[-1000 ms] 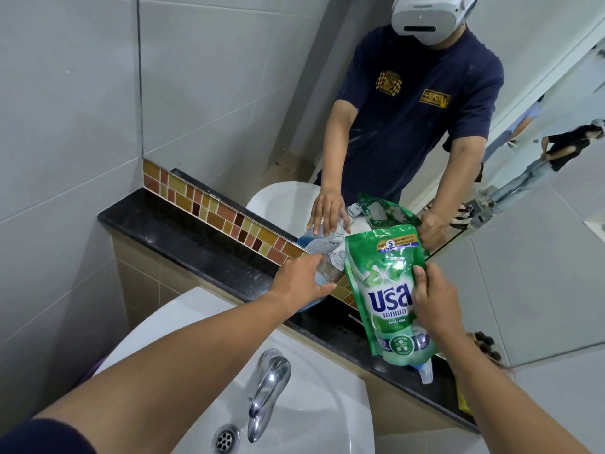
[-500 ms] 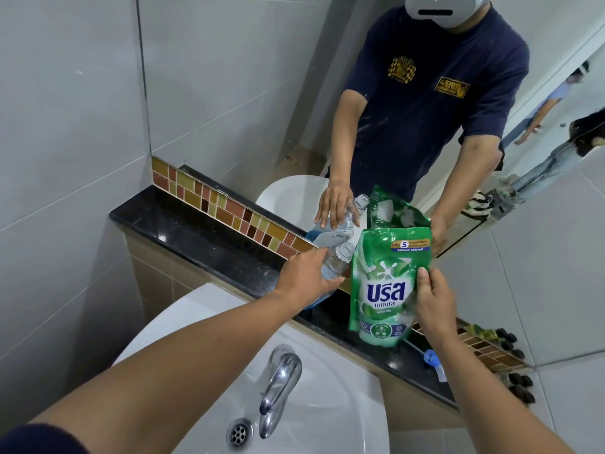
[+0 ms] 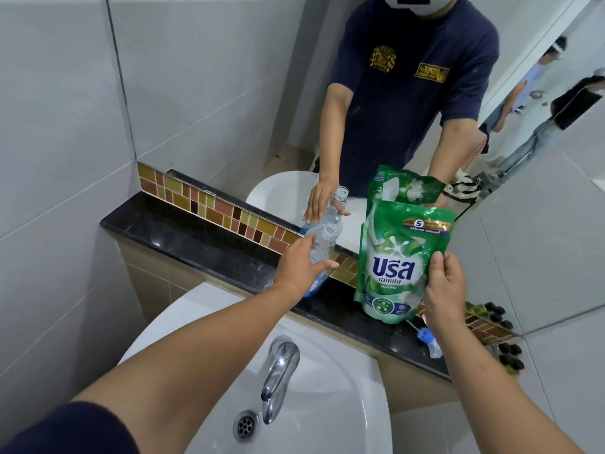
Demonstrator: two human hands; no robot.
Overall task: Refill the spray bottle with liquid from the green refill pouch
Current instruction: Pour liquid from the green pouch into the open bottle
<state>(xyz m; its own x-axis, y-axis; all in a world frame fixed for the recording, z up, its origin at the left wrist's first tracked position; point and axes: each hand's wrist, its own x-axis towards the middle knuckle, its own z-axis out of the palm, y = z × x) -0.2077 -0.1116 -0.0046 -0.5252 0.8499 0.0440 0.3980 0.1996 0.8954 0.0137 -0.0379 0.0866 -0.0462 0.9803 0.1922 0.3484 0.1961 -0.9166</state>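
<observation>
Since a second ago the green refill pouch (image 3: 397, 262) has turned from hanging with its spout end low over the ledge to standing upright, its base now down on the black ledge (image 3: 183, 237); the bottle and the hand on it have kept their place.

The right hand (image 3: 443, 291) pinches the pouch by its right edge, thumb on the printed front and fingers curled behind it. The left hand (image 3: 299, 268) wraps round the lower body of the clear spray bottle (image 3: 322, 245), thumb stretched across the near side; the bottle leans away from the hand toward the mirror (image 3: 376, 103), its open threaded neck uncapped, with a little blue liquid at its bottom. Bottle and pouch stand near each other, not touching, the bottle to the left of the pouch.

Just below and right of the right hand a blue spray head (image 3: 429, 339) with a clear tube lies on the ledge. Beyond both hands a strip of brown and yellow mosaic tiles (image 3: 209, 204) runs along the back of the ledge under the mirror, which reflects the person, the bottle and the pouch. Beneath the forearms sits a white basin (image 3: 330, 414) with a chrome tap (image 3: 278, 371) and a round drain (image 3: 245, 425). Grey wall tiles (image 3: 55, 132) fill the space left of the left arm.
</observation>
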